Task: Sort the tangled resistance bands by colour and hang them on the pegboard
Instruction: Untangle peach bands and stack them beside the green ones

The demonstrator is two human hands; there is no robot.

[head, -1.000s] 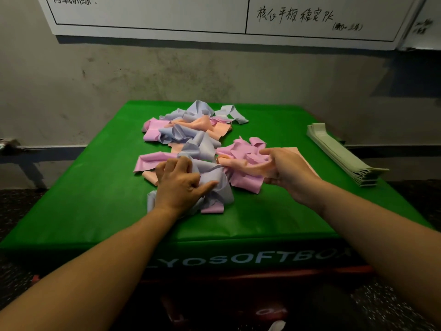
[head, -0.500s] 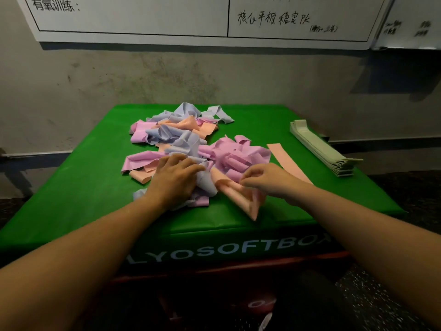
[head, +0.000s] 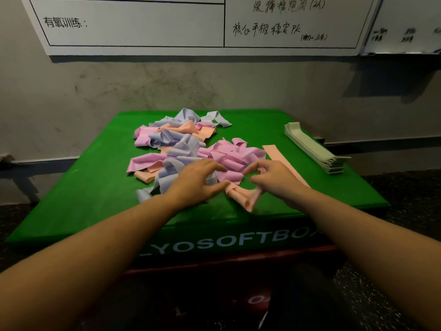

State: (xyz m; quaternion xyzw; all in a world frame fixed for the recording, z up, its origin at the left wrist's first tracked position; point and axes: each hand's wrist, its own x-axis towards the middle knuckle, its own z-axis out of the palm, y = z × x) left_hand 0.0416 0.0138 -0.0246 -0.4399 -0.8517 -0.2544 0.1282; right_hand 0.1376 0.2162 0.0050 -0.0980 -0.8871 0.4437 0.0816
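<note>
Landmark is the green soft box (head: 100, 187); everything sits on its top. Tangled heap of pink, lilac and peach bands (head: 181, 144) covers the middle and back-left of the box top, nothing sorted out of it except what lies right of it. Left hand (head: 198, 185) rests palm-down on the near edge of the heap, fingers spread fairly wide over a lilac band (head: 164, 173), thumb out toward the right hand; my read is it pins the pile so it doesn't drag along. Right hand (head: 274, 180) is just right of the heap's near end, fingers curled narrow and pinched on a peach band (head: 245, 197) that bunches and droops below the hand toward the box's front edge; looks like one colour being teased free. A flat peach strip (head: 274, 152) lies right of the heap, partly under the right wrist, probably the start of a peach pile. A neat green-grey stack (head: 312, 149) sits at the box's right edge, likely a colour already sorted. Hard to tell: whether the left fingers actually grip the lilac band or just press it; how many loops the right hand holds; the band count in the heap. No pegboard in view, only a whiteboard (head: 133, 22) on the wall behind the box, cut off at top. Box lettering is clipped by the arms.
</note>
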